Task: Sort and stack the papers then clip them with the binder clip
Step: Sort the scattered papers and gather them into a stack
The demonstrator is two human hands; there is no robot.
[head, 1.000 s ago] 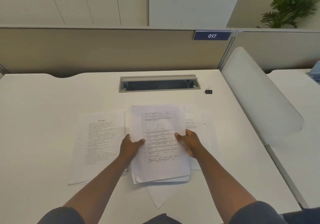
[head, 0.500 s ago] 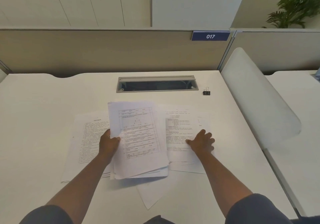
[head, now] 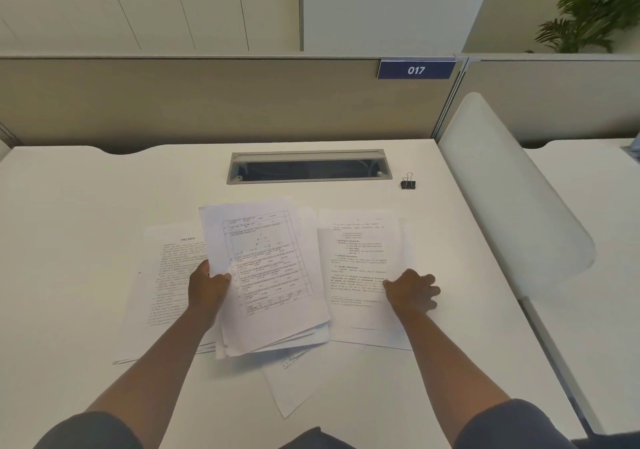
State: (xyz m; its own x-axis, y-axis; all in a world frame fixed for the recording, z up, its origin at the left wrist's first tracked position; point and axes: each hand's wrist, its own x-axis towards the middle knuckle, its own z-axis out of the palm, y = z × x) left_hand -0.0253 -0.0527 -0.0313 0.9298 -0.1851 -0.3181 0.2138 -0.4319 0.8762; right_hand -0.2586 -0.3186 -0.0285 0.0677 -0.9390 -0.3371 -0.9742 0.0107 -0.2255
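White paper stack (head: pixel 273 275) in left grip (head: pixel 207 289); right hand (head: pixel 412 291) flat, fingertips hidden, text illegible.

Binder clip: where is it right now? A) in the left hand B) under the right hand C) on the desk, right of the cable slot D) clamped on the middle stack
C: the binder clip sits alone on the desk just right of the cable slot, beyond both hands and touching no paper.
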